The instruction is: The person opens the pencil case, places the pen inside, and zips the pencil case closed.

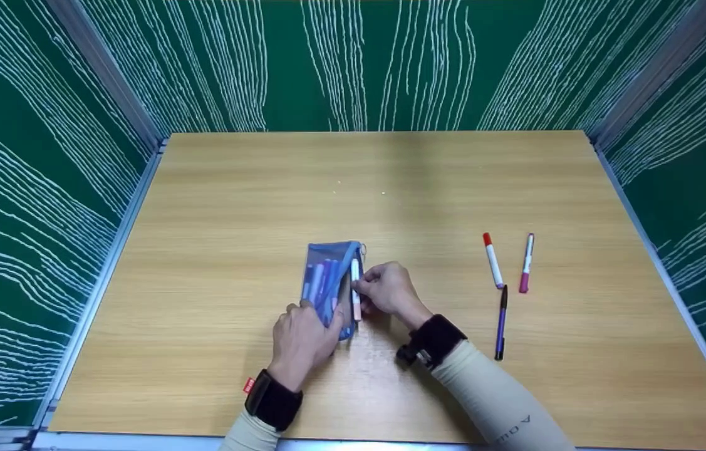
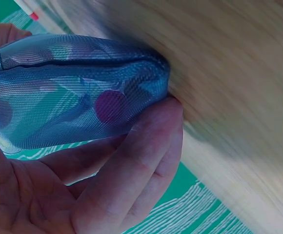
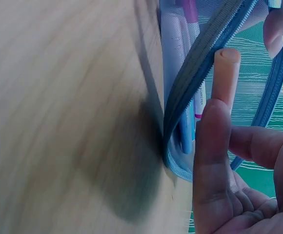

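A blue mesh pencil pouch (image 1: 321, 252), unzipped along its right side, stands near the middle of the table with several markers inside. My left hand (image 1: 304, 338) grips its near end, fingers and thumb on opposite sides; the left wrist view shows the mesh (image 2: 58, 117) between them. Beside the opening, my right hand (image 1: 393, 289) pinches a white marker (image 1: 355, 272) with a peach-coloured end. The right wrist view shows that peach end (image 3: 225, 78) between thumb and finger, inside the loop of the open zipper (image 3: 195, 73).
To the right lie a red-capped marker (image 1: 493, 258), a white marker with a magenta cap (image 1: 526, 266) and a dark blue pen (image 1: 501, 326). Green walls with white lines stand around the back and sides of the wooden table (image 1: 233, 207).
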Demonstrator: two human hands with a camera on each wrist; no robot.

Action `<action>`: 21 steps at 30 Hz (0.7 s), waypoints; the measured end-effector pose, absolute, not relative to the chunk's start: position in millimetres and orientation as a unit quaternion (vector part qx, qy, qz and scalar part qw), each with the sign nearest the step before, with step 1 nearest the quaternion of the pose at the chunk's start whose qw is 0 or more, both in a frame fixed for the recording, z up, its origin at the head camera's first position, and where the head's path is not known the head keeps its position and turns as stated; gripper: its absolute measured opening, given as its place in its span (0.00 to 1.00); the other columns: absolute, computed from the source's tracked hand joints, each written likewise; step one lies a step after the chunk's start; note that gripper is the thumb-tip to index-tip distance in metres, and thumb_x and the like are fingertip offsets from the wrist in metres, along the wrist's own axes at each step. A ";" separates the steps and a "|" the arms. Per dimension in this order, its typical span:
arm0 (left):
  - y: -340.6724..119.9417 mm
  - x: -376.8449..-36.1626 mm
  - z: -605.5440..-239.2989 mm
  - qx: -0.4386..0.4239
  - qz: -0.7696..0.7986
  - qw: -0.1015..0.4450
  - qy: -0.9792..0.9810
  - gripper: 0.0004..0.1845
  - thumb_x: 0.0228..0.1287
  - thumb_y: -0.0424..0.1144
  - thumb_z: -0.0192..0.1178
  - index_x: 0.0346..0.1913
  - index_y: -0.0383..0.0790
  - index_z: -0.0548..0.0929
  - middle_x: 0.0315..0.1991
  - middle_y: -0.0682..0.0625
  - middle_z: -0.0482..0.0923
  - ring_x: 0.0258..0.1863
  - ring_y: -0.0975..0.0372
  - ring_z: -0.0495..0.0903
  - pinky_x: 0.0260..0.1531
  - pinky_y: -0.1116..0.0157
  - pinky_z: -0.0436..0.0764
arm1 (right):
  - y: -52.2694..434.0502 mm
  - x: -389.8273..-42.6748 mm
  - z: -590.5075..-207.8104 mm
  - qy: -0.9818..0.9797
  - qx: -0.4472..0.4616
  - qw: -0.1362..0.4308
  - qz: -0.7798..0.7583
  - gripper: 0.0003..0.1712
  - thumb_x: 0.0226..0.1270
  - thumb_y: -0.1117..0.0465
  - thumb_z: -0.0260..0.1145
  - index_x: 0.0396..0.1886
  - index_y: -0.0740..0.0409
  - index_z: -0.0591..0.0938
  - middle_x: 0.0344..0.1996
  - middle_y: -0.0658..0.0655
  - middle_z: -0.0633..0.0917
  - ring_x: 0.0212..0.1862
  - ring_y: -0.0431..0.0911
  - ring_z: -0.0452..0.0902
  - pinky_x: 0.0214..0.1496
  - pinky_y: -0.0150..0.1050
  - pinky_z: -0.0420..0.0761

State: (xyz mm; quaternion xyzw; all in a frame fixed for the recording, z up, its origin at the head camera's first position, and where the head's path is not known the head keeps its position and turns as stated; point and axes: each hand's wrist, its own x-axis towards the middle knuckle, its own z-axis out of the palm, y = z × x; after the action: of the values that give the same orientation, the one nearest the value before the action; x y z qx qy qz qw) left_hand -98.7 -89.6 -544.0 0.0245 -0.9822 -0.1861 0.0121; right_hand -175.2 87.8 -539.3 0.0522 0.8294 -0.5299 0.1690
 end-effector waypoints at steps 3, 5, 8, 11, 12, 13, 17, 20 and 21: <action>-89.6 -98.4 -544.8 0.027 -0.186 0.016 -0.982 0.38 0.69 0.67 0.50 0.40 0.28 0.81 0.28 0.41 0.76 0.26 0.50 0.79 0.28 0.53 0.79 | 83.0 -177.8 -538.5 0.822 0.055 0.170 -0.541 0.06 0.65 0.63 0.75 0.31 0.62 0.88 0.20 0.58 0.87 0.17 0.45 0.83 0.24 0.43 0.85; -89.4 -98.3 -545.2 0.026 -0.188 0.015 -0.982 0.38 0.69 0.67 0.50 0.41 0.28 0.81 0.28 0.41 0.76 0.26 0.50 0.79 0.28 0.53 0.78 | 80.0 -179.0 -538.3 0.819 0.058 0.171 -0.545 0.06 0.65 0.63 0.75 0.31 0.62 0.88 0.20 0.58 0.87 0.17 0.45 0.83 0.24 0.43 0.85; -89.7 -98.6 -545.8 0.024 -0.187 0.011 -0.982 0.38 0.69 0.67 0.49 0.42 0.27 0.81 0.29 0.41 0.75 0.26 0.51 0.78 0.29 0.54 0.78 | 74.4 -180.0 -539.2 0.813 0.060 0.177 -0.551 0.05 0.66 0.64 0.74 0.32 0.63 0.87 0.20 0.59 0.87 0.17 0.44 0.83 0.24 0.42 0.85; -89.6 -98.7 -545.8 0.025 -0.189 0.008 -0.982 0.39 0.69 0.67 0.50 0.43 0.27 0.81 0.28 0.41 0.75 0.26 0.52 0.77 0.28 0.54 0.78 | 68.3 -180.3 -540.6 0.806 0.064 0.183 -0.559 0.04 0.66 0.66 0.73 0.34 0.64 0.87 0.22 0.59 0.87 0.17 0.44 0.83 0.24 0.41 0.85; -89.7 -98.8 -545.8 0.025 -0.189 0.008 -0.982 0.39 0.69 0.68 0.50 0.42 0.27 0.81 0.28 0.41 0.75 0.26 0.52 0.77 0.28 0.54 0.78 | 66.3 -180.2 -541.3 0.804 0.065 0.185 -0.562 0.04 0.66 0.66 0.73 0.34 0.64 0.87 0.22 0.59 0.87 0.17 0.45 0.83 0.24 0.40 0.85; -89.6 -98.7 -545.8 0.026 -0.190 0.007 -0.981 0.39 0.69 0.68 0.50 0.42 0.27 0.80 0.28 0.42 0.75 0.25 0.52 0.77 0.28 0.55 0.77 | 64.3 -180.2 -542.0 0.801 0.067 0.186 -0.565 0.03 0.66 0.67 0.73 0.34 0.64 0.87 0.23 0.59 0.88 0.17 0.45 0.83 0.24 0.40 0.85; -89.6 -98.8 -545.5 0.027 -0.186 0.012 -0.982 0.39 0.69 0.68 0.50 0.42 0.27 0.80 0.28 0.41 0.75 0.25 0.52 0.77 0.27 0.55 0.77 | 57.1 -179.9 -545.0 0.796 0.064 0.182 -0.574 0.04 0.65 0.67 0.73 0.33 0.65 0.85 0.24 0.60 0.87 0.17 0.45 0.83 0.24 0.40 0.84; -89.6 -98.8 -545.9 0.028 -0.184 0.014 -0.982 0.39 0.69 0.68 0.50 0.42 0.27 0.80 0.28 0.41 0.75 0.25 0.52 0.77 0.27 0.55 0.78 | 53.0 -179.6 -547.7 0.803 0.052 0.176 -0.568 0.05 0.65 0.67 0.73 0.32 0.64 0.85 0.24 0.58 0.87 0.18 0.43 0.82 0.24 0.39 0.84; -89.6 -98.7 -546.2 0.028 -0.186 0.014 -0.982 0.39 0.70 0.67 0.50 0.42 0.27 0.80 0.28 0.41 0.75 0.25 0.52 0.77 0.27 0.55 0.78 | 52.1 -179.4 -548.5 0.804 0.049 0.176 -0.566 0.04 0.64 0.67 0.74 0.32 0.64 0.86 0.24 0.58 0.87 0.19 0.43 0.82 0.24 0.39 0.84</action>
State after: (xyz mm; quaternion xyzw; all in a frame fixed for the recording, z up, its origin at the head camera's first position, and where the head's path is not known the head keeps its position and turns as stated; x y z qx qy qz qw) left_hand -98.7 -89.6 -546.2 0.0283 -0.9821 -0.1857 0.0145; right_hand -179.4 52.1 -548.5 0.0485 0.8040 -0.5660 0.1755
